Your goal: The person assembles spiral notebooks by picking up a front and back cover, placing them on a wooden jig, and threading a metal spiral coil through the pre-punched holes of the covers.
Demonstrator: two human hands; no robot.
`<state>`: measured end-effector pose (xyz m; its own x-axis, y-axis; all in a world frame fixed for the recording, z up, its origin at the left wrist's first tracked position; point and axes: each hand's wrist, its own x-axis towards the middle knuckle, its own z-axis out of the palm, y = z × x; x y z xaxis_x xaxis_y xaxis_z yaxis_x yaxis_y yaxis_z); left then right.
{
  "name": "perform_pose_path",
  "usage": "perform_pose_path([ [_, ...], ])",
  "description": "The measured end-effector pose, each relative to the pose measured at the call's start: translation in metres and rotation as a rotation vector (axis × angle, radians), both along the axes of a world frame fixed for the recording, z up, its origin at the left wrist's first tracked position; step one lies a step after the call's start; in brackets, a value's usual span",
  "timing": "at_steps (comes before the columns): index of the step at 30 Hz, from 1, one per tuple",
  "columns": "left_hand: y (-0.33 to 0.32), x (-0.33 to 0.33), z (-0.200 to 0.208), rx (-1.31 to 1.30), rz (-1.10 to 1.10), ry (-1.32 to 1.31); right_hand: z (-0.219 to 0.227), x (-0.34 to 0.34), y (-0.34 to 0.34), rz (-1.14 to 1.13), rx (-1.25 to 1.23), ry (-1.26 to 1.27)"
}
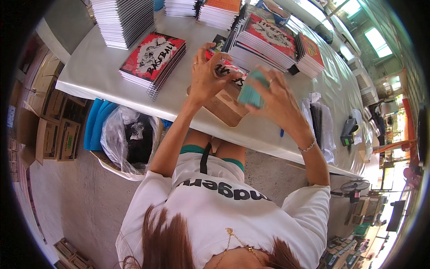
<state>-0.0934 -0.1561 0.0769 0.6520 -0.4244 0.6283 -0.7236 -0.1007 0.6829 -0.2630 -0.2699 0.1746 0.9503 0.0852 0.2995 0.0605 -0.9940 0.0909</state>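
Observation:
My left hand (207, 77) is over a red, white and black notebook (230, 71), its thumb and fingers bent and spread apart. The notebook lies partly hidden beneath the fingers, so contact is hard to judge. Just right of it, my right hand (274, 95) grips a small teal block-like thing (252, 92), blurred by motion; it may be a stack of cards or a pad. Below both hands, a brown tray-like board (227, 107) rests at the table's near edge.
Red-covered spiral notebooks stand in stacks at left (152, 58) and right (268, 38), beside a tall white-paged stack (125, 22). A plastic-lined bin (118, 168) is under the table's left edge. A blue pen (281, 133) and a white cloth-like bundle (329, 130) lie right.

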Motion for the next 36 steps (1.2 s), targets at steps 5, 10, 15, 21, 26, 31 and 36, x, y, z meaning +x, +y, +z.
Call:
perform_pose_path([
  [5,0.003,0.0,0.0,-0.004,0.019,0.002,0.017,0.007,-0.021,0.119,0.46,0.078],
  [10,0.005,-0.001,0.001,-0.038,-0.024,-0.018,0.005,0.022,-0.079,-0.13,1.074,0.183],
  [15,0.009,0.002,0.0,-0.022,-0.03,-0.009,0.005,0.03,-0.081,0.117,1.178,0.473],
  [21,0.005,0.003,-0.001,-0.041,-0.033,-0.051,-0.022,0.055,-0.112,-0.401,0.677,0.494],
  [26,0.007,0.004,-0.002,-0.028,-0.079,0.028,-0.006,0.048,-0.087,0.066,1.094,0.376],
  [31,0.006,0.003,0.003,-0.027,-0.028,-0.056,-0.031,0.052,-0.126,-0.339,0.832,0.607],
  [36,0.012,0.013,-0.005,-0.051,-0.023,-0.055,-0.002,0.063,-0.076,-0.054,1.123,0.556],
])
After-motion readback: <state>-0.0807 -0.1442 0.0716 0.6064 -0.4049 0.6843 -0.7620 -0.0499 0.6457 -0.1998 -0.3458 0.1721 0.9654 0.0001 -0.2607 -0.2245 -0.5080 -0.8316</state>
